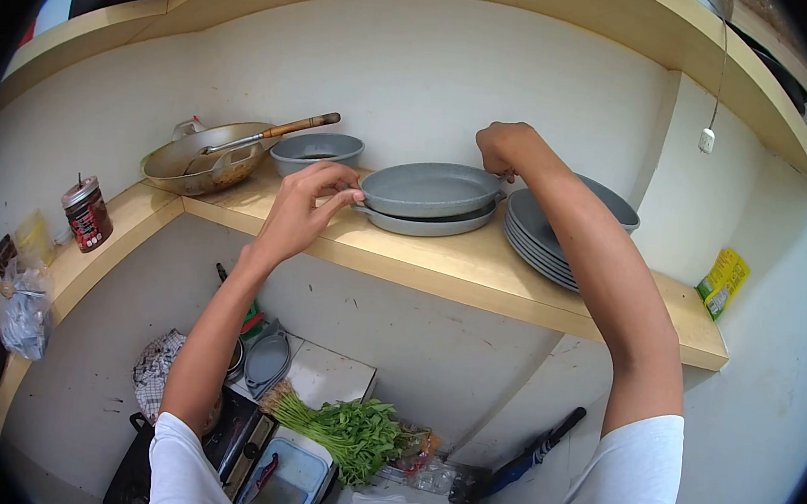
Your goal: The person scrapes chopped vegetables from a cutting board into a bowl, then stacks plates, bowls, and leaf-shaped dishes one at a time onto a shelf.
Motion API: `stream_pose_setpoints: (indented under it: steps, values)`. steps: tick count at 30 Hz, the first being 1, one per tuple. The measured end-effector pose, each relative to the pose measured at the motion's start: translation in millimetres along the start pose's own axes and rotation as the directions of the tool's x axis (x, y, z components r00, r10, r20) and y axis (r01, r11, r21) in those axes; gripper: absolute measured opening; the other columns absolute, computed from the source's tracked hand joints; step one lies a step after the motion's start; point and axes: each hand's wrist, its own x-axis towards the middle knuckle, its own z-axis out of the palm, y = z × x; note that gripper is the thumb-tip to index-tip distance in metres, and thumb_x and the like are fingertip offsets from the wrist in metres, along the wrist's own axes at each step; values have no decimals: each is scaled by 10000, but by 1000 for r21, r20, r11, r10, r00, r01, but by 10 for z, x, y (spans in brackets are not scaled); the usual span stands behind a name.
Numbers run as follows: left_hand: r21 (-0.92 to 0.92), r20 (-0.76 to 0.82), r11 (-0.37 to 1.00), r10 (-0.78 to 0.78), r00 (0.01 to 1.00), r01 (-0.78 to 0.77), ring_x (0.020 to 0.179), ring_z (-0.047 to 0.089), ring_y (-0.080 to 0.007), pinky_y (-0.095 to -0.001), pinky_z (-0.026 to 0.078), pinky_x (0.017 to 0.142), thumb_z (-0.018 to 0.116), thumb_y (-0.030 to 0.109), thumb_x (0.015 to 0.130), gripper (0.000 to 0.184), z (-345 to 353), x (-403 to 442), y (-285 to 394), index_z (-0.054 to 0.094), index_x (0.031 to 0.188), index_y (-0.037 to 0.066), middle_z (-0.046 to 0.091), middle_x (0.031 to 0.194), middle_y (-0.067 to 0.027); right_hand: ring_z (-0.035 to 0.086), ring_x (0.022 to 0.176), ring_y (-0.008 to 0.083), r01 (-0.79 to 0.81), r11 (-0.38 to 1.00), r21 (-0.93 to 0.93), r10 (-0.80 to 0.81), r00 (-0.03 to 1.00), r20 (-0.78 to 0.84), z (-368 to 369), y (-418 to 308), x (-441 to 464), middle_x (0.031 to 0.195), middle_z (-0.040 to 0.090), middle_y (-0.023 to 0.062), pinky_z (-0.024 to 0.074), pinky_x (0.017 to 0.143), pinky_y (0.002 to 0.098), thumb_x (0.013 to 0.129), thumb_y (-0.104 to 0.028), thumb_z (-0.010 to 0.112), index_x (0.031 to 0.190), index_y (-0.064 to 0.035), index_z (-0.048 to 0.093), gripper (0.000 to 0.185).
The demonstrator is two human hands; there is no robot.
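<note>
Pinch grip was applied by the left hand (pixel 308 197) to the left end of the upper grey dish (pixel 432 190), positioned over the lower grey dish (pixel 429 226) on the wooden shelf (pixel 460 261). The right hand (pixel 503 151) was curled at the opposite end — its closure could not be told. Slipping was judged possible if the ends were raised unevenly; the plate stack (pixel 538 248), just beside, could then be knocked. A grey bowl (pixel 317 147) and a wok (pixel 178 163) were placed leftward, against the white wall (pixel 389 71). Greens (pixel 356 438) were laid below — exposed to any fall.
</note>
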Motion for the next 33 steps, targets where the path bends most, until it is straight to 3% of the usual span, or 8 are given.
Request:
stream_pose_setpoints:
  steps: [24, 30, 33]
  values:
    - [-21, 74, 1000, -19, 997, 21, 1047, 699, -204, -377, 583, 998, 720, 114, 942, 214, 31, 33, -71, 723, 1107, -23, 720, 1152, -121, 724, 1043, 289, -4, 999, 35, 2, 998, 67, 184, 15, 130, 1179, 746, 96, 558, 916, 485, 840, -52, 696, 1142, -95, 776, 315]
    - [55, 88, 998, -28, 996, 23, 1054, 697, -213, -374, 571, 990, 734, 138, 937, 240, 20, 30, -97, 724, 1122, -15, 720, 1176, -123, 724, 1057, 282, -3, 1000, 22, 2, 1000, 31, 183, -2, 66, 1176, 747, 94, 573, 890, 447, 850, -75, 681, 1140, -92, 776, 306]
    - [55, 33, 998, -7, 999, 6, 1086, 678, -211, -379, 564, 993, 714, 152, 955, 282, 17, 3, -7, 703, 1192, 0, 711, 1204, -118, 714, 1086, 311, -19, 996, 84, 28, 993, -112, 38, 2, -93, 1190, 742, 107, 576, 898, 448, 869, -128, 655, 1175, -93, 759, 325]
